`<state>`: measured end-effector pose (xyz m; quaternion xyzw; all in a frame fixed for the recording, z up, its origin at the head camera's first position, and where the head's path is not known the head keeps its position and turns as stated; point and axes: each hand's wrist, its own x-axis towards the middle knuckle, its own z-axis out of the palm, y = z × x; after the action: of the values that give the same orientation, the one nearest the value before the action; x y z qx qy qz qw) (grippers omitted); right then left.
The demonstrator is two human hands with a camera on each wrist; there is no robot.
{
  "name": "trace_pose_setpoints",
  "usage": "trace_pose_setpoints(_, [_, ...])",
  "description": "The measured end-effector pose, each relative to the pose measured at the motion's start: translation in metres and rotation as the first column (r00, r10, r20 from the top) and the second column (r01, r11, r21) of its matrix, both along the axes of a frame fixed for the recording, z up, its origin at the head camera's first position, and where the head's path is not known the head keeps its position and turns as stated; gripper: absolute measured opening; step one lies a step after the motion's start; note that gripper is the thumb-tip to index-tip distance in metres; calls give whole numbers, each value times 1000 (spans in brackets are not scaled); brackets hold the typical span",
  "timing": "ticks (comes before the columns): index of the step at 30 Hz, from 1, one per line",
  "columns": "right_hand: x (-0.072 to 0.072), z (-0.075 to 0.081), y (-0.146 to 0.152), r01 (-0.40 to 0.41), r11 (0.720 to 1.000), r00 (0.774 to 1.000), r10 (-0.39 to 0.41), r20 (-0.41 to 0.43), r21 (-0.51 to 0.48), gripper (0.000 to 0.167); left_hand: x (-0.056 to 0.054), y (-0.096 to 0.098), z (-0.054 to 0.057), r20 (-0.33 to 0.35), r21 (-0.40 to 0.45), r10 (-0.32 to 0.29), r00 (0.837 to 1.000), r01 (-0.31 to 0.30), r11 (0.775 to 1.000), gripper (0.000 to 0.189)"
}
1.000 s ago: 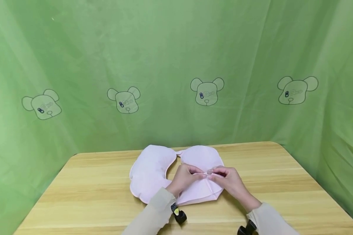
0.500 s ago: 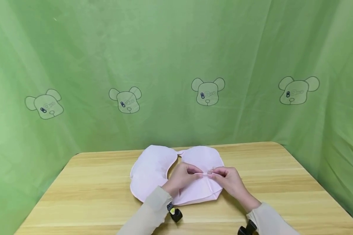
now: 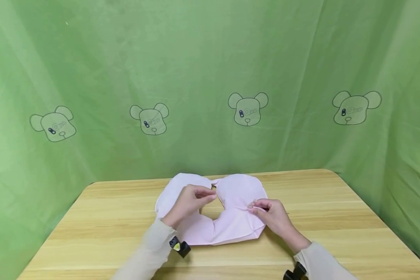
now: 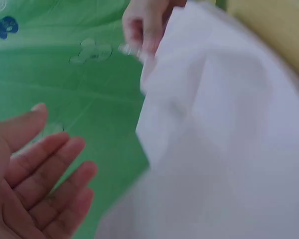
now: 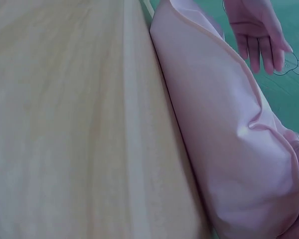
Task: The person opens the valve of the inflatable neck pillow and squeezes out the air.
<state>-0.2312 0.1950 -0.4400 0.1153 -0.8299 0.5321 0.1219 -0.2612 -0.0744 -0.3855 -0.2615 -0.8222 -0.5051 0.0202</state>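
- Right hand (image 3: 271,216), lower right of frame; grip pinching the pillow (image 3: 241,190) at a small clear fitting (image 4: 129,50).
- Left hand (image 3: 190,200), lower centre; grip wide, apart from the pillow.
- Pillow: pale pink, curved, lower centre, lying on wood-grained surface (image 3: 101,221).
- Green backdrop (image 3: 196,58), upper frame; bear-head outlines (image 3: 247,109).

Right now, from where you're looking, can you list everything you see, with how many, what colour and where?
U-shaped neck pillow: 1, pale pink, lying on the table
small clear piece: 1, transparent, at the right hand's fingertips; exact kind unclear
wood-grain table: 1, light yellow-brown, under the pillow
fabric backdrop: 1 surround, green, behind and beside the table
bear-face outlines: 4 in the head view, dark lines, on the backdrop
wrist cameras: 2, black, one per wrist
sleeves: 2, beige, on both arms
left hand: 1, bare, above the pillow
right hand: 1, bare, pinching the pillow's right side
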Motion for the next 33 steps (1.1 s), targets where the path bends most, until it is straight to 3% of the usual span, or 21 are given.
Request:
trace_pose_setpoints(8, [0, -1, -1, -35, 999, 999, 35, -14, -13, 5, -4, -50, 3, -56, -10, 77, 995, -78, 997, 26])
trace_pose_setpoints(14, [-1, -1, 0, -35, 999, 998, 35, -49, 14, 6, -13, -76, 1, -33, -23, 81, 996, -82, 996, 32])
trace_pose_setpoints(17, [-2, -1, 0, -29, 999, 999, 30, -45, 23, 5, -22, -86, -5, -35, -34, 55, 998, -56, 998, 37])
trace_pose_setpoints(20, [-2, -2, 0, -27, 999, 999, 28, -39, 25, 4, -33, -95, -14, -51, -72, -15, 999, 12, 997, 53])
trace_pose_setpoints(23, [-2, -2, 0, -27, 999, 999, 28, -38, 20, 3, -31, -97, -8, -40, -124, -66, 997, 60, 990, 69])
trace_pose_setpoints(27, [-2, -1, 0, -34, 999, 999, 35, -34, 15, 3, -31, -98, -8, -18, -168, -58, 998, 54, 984, 81])
trace_pose_setpoints(30, [-1, -2, 0, -43, 999, 998, 43, -34, 14, 4, -43, -102, -19, -40, -173, -69, 997, 61, 983, 86])
trace_pose_setpoints(33, [-1, -2, 1, -43, 999, 998, 43, -34, 14, 3, -50, -102, -18, -49, -181, -95, 994, 85, 980, 89])
